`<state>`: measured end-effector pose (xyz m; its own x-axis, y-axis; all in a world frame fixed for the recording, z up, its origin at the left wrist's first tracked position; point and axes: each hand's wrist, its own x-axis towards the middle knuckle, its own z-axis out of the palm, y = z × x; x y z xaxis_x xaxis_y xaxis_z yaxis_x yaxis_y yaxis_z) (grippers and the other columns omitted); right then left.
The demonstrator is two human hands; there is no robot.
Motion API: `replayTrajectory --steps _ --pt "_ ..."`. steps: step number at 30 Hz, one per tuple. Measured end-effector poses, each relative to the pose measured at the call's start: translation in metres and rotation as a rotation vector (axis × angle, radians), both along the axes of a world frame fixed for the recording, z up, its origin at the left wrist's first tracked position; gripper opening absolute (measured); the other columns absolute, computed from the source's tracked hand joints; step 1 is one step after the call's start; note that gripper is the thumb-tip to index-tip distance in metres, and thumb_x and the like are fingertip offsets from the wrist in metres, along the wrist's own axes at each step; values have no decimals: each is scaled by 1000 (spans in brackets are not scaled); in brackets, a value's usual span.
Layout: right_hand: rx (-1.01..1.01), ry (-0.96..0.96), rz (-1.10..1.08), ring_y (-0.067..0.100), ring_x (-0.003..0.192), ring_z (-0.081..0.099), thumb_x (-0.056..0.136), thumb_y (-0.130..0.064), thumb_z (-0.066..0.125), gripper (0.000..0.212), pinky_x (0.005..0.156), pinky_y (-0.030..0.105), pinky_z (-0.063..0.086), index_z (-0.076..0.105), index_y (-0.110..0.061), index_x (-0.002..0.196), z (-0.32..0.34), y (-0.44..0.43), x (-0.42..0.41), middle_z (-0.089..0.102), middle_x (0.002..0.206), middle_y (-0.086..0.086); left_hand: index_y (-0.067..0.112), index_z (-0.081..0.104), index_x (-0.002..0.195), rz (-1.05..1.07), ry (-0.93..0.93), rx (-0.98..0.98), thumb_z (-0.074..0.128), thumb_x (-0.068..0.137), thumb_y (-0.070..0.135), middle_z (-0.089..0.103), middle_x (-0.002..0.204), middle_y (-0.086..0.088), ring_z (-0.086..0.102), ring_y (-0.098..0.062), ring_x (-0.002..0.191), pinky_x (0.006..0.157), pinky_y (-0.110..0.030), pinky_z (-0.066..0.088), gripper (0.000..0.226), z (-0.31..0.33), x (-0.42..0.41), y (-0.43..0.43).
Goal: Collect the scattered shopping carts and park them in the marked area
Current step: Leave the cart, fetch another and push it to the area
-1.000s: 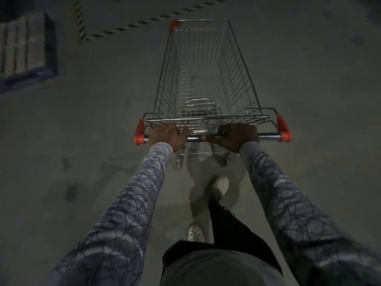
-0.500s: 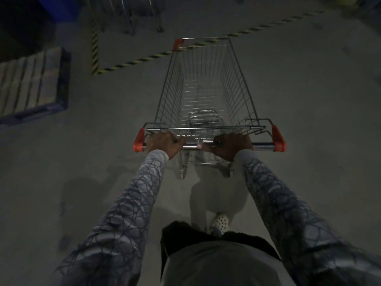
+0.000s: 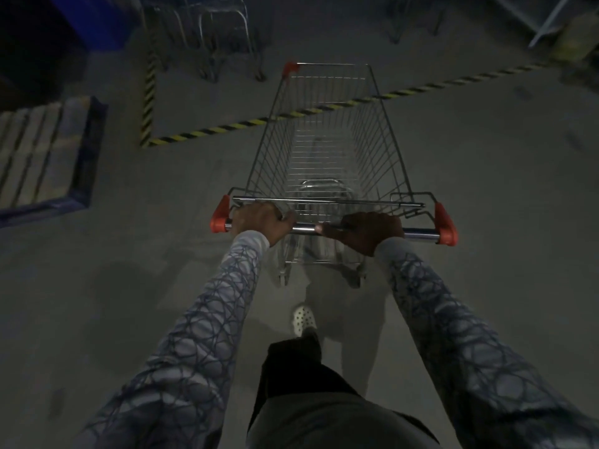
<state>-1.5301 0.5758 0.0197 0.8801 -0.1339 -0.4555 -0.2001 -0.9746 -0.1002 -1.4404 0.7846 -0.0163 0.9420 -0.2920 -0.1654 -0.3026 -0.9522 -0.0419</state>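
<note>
Gripping the handle (image 3: pixel 304 227) with left hand (image 3: pixel 259 222) and right hand (image 3: pixel 366 233), both wrapped round the bar, likely to steer the cart (image 3: pixel 269 150) straight. Caught nose-first at the striped line (image 3: pixel 207 132), short of carts (image 3: pixel 223 37) parked beyond it. Empty, chrome-wired, red-capped at the corners.

One silver wire shopping cart (image 3: pixel 324 150) is counted at the middle of the floor (image 3: pixel 486 222), and three red plastic corner caps (image 3: pixel 220 218) are seen on it. Two grips are closed round its handle bar (image 3: pixel 304 227): the left grip (image 3: pixel 259 222) and the right grip (image 3: pixel 366 231). Two grey patterned sleeves (image 3: pixel 220 303) and one white perforated shoe (image 3: pixel 304 319) are shown. Two yellow-and-black striped tape lines (image 3: pixel 210 131) and one blue-framed wooden pallet (image 3: pixel 48 150) are counted. At the floor's far edge, the dark parked carts (image 3: pixel 223 37) are too blurred to be counted.
</note>
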Motion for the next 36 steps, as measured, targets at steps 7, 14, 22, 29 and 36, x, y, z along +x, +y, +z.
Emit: replayTrajectory --steps 7,14,22,29,36 --pt "4 93 -62 27 132 50 68 -100 13 104 107 45 35 54 -36 139 9 -42 149 50 148 0 18 71 101 -67 48 19 34 94 62 69 113 -9 62 -29 109 87 -36 40 58 13 149 -52" --pt "45 122 -109 24 136 46 63 -103 17 102 112 46 31 58 -39 132 7 -89 275 49 149 -6 20 74 91 -100 55 48 28 94 67 71 106 -8 63 -29 104 85 -36 41 66 7 278 -94" --pt "30 71 -67 29 131 50 59 -106 10 112 109 51 37 58 -37 133 -3 -152 425 50 148 -1 22 76 90 -87 24 59 30 91 69 72 101 -5 65 -29 101 82 -35 43 65 -2 430 -153" --pt "95 84 0 28 137 44 66 -101 18 105 111 49 31 55 -36 139 11 -210 551 44 153 0 21 75 101 -19 73 97 27 93 67 70 112 -6 63 -30 106 89 -38 45 67 0 551 -208" --pt "76 64 75 27 109 62 56 -107 9 113 91 40 42 72 -30 110 0 -258 670 66 124 3 21 73 93 36 86 114 13 82 69 70 102 -7 64 -30 99 84 -38 45 78 5 651 -249"
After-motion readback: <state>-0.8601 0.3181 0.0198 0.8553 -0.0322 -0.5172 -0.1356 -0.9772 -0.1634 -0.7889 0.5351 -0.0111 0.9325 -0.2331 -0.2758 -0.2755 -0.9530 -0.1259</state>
